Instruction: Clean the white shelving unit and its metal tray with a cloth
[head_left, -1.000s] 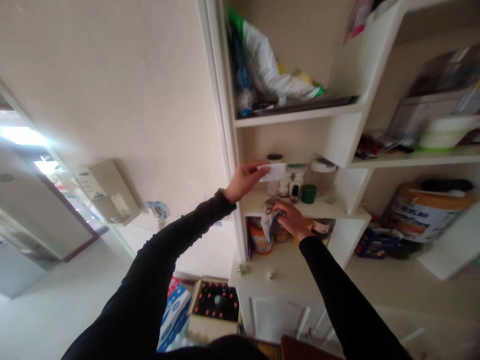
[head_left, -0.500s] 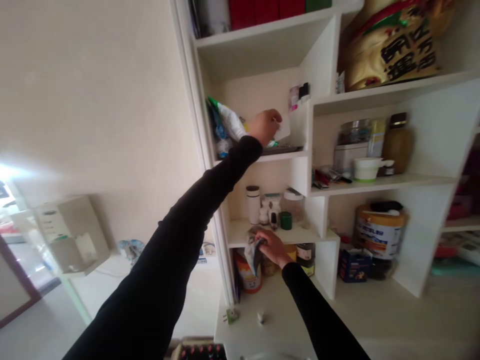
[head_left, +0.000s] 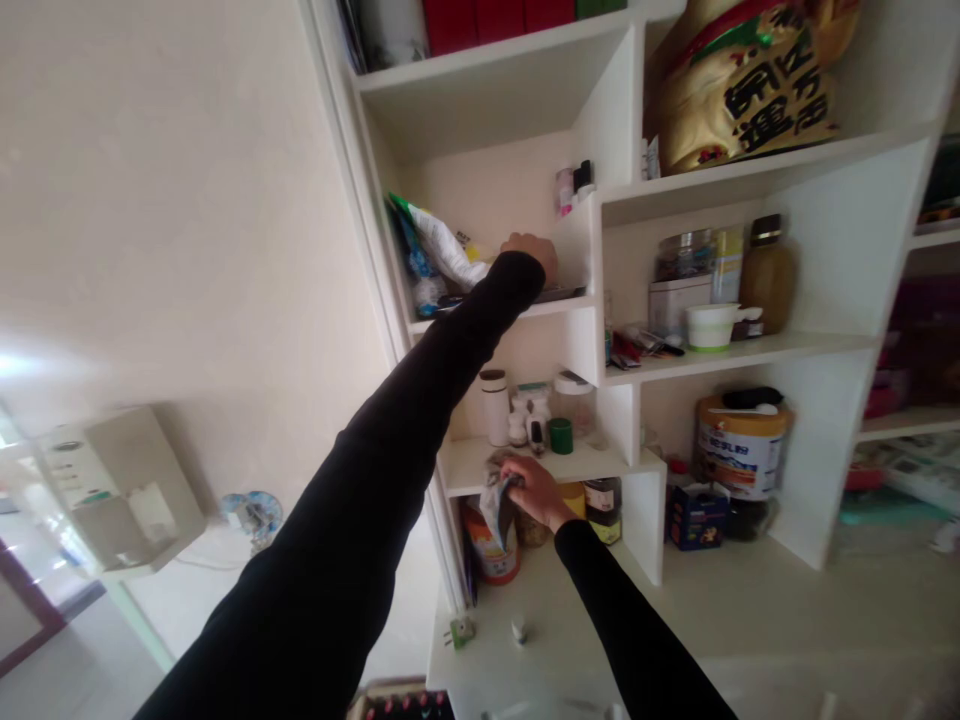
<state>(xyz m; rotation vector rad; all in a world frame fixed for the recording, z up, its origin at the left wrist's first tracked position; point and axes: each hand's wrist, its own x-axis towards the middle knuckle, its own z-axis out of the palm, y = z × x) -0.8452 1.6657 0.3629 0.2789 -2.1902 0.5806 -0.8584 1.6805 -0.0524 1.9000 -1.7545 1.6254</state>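
Note:
My left hand [head_left: 534,252] reaches into the upper left compartment, its knuckles bent and its fingertips turned away behind the sleeve. What it grips, if anything, is hidden. Beside it lie a white and green plastic packet [head_left: 442,245] and a dark flat tray-like thing [head_left: 562,294]. Lower down, my right hand [head_left: 536,490] is closed on a crumpled grey cloth [head_left: 493,495], held at the front edge of a shelf [head_left: 589,462]. Behind the cloth stands an orange tub [head_left: 501,568], partly covered. A white flask [head_left: 494,408], small white bottles [head_left: 517,425] and a green-capped container [head_left: 560,436] stand above.
White dividers [head_left: 649,530] split the cabinet into compartments. To the right are a white cup [head_left: 711,327], an amber bottle [head_left: 769,275], a large tin [head_left: 739,455] and a dark blue box [head_left: 699,515]. A green plug [head_left: 460,631] and small white object [head_left: 519,631] lie on the counter.
My left hand has moved slightly deeper and turned its fingers out of sight; the white flat piece it held is no longer visible. My right hand still holds the cloth. The view shifted slightly.

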